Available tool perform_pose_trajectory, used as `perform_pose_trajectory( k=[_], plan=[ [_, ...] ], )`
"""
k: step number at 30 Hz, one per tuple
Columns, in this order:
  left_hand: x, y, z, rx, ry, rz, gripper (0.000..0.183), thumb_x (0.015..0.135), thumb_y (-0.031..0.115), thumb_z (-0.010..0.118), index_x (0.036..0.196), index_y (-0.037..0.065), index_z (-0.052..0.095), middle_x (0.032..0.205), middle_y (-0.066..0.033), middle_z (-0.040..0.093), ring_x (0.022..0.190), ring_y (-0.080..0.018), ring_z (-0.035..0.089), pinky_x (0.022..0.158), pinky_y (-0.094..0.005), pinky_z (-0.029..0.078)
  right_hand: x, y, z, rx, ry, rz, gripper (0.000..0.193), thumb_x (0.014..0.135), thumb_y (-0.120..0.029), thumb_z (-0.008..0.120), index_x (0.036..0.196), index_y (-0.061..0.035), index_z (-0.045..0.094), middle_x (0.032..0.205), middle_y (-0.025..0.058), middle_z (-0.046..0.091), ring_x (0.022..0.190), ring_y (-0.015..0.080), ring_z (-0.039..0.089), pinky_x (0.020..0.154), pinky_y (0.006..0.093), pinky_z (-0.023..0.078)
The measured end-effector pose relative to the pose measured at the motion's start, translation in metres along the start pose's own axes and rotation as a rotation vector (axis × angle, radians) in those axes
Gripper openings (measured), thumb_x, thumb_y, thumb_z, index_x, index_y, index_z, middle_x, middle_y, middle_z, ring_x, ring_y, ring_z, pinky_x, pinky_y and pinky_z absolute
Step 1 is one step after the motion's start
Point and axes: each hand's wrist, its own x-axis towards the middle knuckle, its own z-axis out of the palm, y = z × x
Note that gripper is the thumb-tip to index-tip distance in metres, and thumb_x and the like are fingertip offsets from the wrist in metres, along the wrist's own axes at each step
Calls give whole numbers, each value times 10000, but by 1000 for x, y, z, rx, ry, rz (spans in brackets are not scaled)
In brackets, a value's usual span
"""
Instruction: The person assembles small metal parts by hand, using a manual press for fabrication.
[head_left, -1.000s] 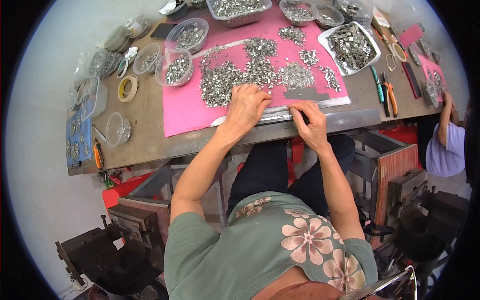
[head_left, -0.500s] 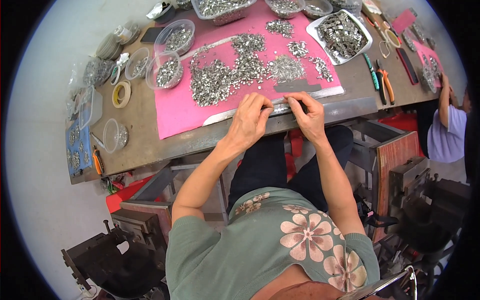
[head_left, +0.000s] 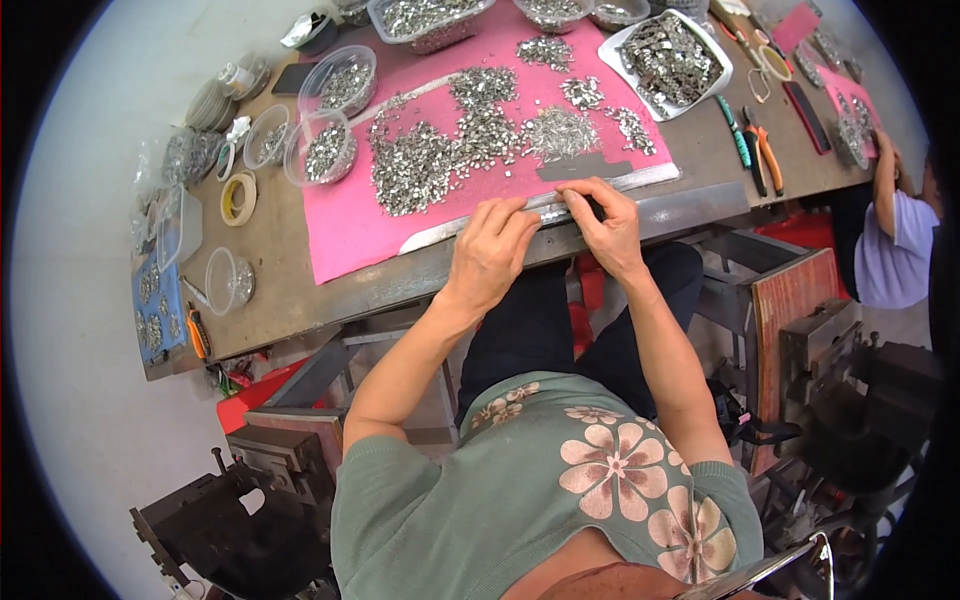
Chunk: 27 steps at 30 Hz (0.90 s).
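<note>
My left hand [head_left: 488, 252] and my right hand [head_left: 606, 228] meet at the table's near edge, fingers bent and thumbs pinched in. Between their fingertips shows a short silver metal strip [head_left: 551, 213]; its ends run in behind the fingers, so its full shape is hidden. Just beyond the hands, several heaps of small silver metal pieces [head_left: 412, 172] lie on a pink cloth [head_left: 340, 235]. A pile of thin silver pins [head_left: 562, 134] and a flat grey strip [head_left: 584, 168] are nearest to my right fingers.
Clear plastic tubs [head_left: 325, 148] of metal pieces stand on the left, near a tape roll [head_left: 238, 198]. A white tray [head_left: 612, 50] of metal links, orange-handled pliers [head_left: 767, 160] and a dark red flat case [head_left: 806, 118] lie right. Another person's arm [head_left: 885, 185] is far right.
The view has shifted a little, so the table appears slightly further left. My left fingers have drawn lower, and my right fingertips sit slightly closer to the left hand.
</note>
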Motion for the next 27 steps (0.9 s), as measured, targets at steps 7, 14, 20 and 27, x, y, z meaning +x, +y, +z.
perform_pose_trajectory(
  k=[7, 14, 20, 27],
  plan=[
    [-23, 3, -31, 98, 71, -170, 525, 810, 303, 818, 1267, 95, 665, 1141, -81, 628, 1080, -275, 530, 986, -473, 346, 11, -17, -46, -188, -346, -70, 420, 848, -91, 752, 1250, -21, 653, 1140, 125, 667, 1026, 271, 666, 924, 361, 522],
    [-62, -25, -32, 124, 82, -292, 449, 762, 230, 851, 1166, 99, 704, 1055, -69, 611, 1014, -269, 537, 972, -432, 334, 2, -14, -44, -293, -510, -172, 547, 797, -106, 806, 1299, -35, 602, 1200, 156, 619, 1058, 356, 642, 886, 413, 527],
    [-55, -2, -32, -180, 27, -280, 352, 744, 154, 849, 1068, 78, 733, 1021, -67, 617, 969, -264, 553, 906, -398, 388, -39, -64, -78, -408, -442, -243, 520, 773, -131, 829, 1213, 40, 609, 1129, 187, 607, 1005, 374, 634, 847, 429, 543],
    [35, 55, 42, -559, -86, -62, 353, 807, 78, 810, 1140, 59, 694, 1084, -94, 644, 974, -269, 607, 894, -378, 473, -94, -100, -173, -644, -103, -136, 521, 809, -218, 825, 1215, 34, 615, 1126, 178, 612, 1029, 355, 631, 878, 418, 536]
  ],
)
